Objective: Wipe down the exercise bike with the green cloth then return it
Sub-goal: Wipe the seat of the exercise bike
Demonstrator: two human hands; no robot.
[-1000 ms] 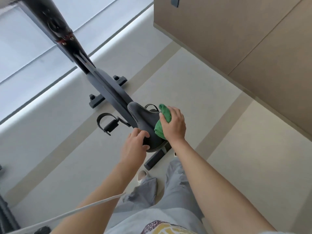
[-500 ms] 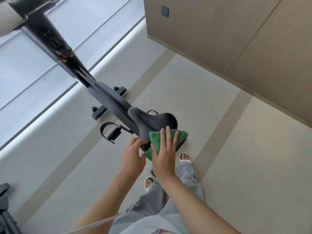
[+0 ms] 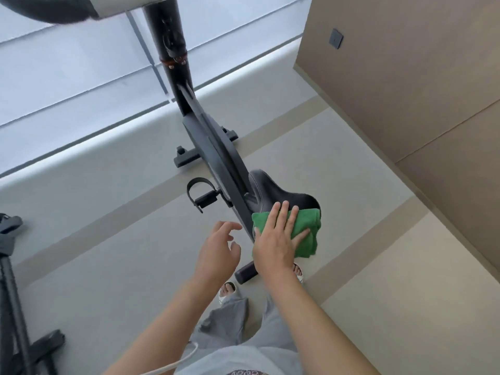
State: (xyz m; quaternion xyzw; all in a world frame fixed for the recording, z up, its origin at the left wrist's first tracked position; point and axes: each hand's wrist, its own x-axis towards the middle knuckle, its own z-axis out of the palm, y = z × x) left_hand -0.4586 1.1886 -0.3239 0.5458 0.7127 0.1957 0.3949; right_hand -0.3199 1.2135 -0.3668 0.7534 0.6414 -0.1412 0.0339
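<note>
— Pale floor (image 3: 378, 266) with darker bands, wood-panelled wall (image 3: 405, 90) on the right, bright window (image 3: 67, 77) beyond. Exercise bike (image 3: 213, 147) standing in the middle, seen from above and behind.

— And the green cloth (image 3: 303, 234)?

— Draped over the rear edge of the black seat (image 3: 270, 190), hanging down a little past it. Pinned there by the right hand (image 3: 278, 239), fingers straight and spread flat on top, palm down, pressing rather than gripping.

— Same spot as half a second back?

— Near enough. Still at the back of the seat, but more of the seat uncovered now, and cloth bunched lower on the right side. A second ago, held against the seat's right flank instead.

— Left hand (image 3: 219, 247)?

— Off the bike now. Earlier resting on the seat's near left edge; now hovering just beside the frame, touching nothing, fingers loosely bent and apart, empty.

— Anything else different?

— View swung round: bike post now running almost straight up, more of the handlebar (image 3: 54, 6) showing at top left. Left pedal (image 3: 201, 194) with its strap clear of both hands. Sandalled feet (image 3: 227, 290) on the floor beside the bike's rear foot bar (image 3: 246, 273). Dark stand (image 3: 16, 293) at far left.
</note>
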